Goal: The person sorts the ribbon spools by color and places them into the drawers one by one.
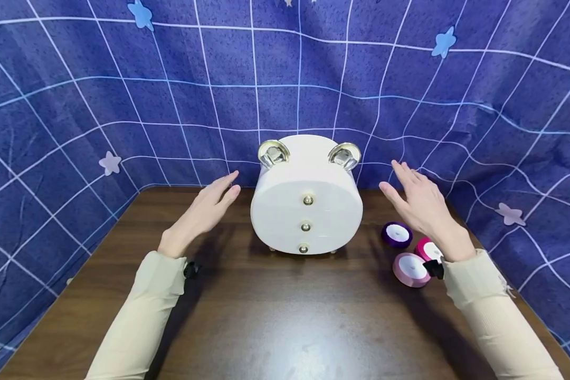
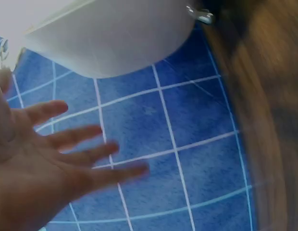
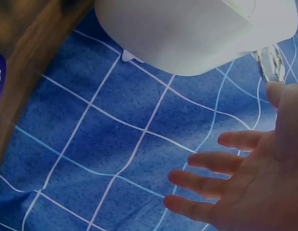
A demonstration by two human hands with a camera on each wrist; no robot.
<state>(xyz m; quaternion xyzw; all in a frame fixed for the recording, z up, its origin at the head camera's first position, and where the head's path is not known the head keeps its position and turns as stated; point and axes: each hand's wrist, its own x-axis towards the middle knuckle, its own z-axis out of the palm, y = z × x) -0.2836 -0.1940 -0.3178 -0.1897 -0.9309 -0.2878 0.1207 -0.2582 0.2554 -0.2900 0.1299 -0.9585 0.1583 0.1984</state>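
Observation:
A white rounded box (image 1: pixel 306 219) with three gold knobs down its front and two gold-rimmed ears on top stands upright at the back of the wooden table. Left of it, my left hand (image 1: pixel 204 208) hovers with fingers extended, holding nothing; the left wrist view shows the hand (image 2: pixel 57 159) with spread fingers beside the white box (image 2: pixel 120 38). On the other side, my right hand (image 1: pixel 423 206) is raised above the ribbon rolls with straight fingers. Its palm (image 3: pixel 259 183) faces the box in the right wrist view, and no finger touches anything.
To the right lie a purple ribbon roll (image 1: pixel 396 235), a pink ribbon roll (image 1: pixel 410 270) and a magenta ribbon roll (image 1: pixel 427 250), the last partly hidden by the right wrist. A blue curtain (image 1: pixel 275 68) with grid lines and stars hangs behind the brown table (image 1: pixel 275 316).

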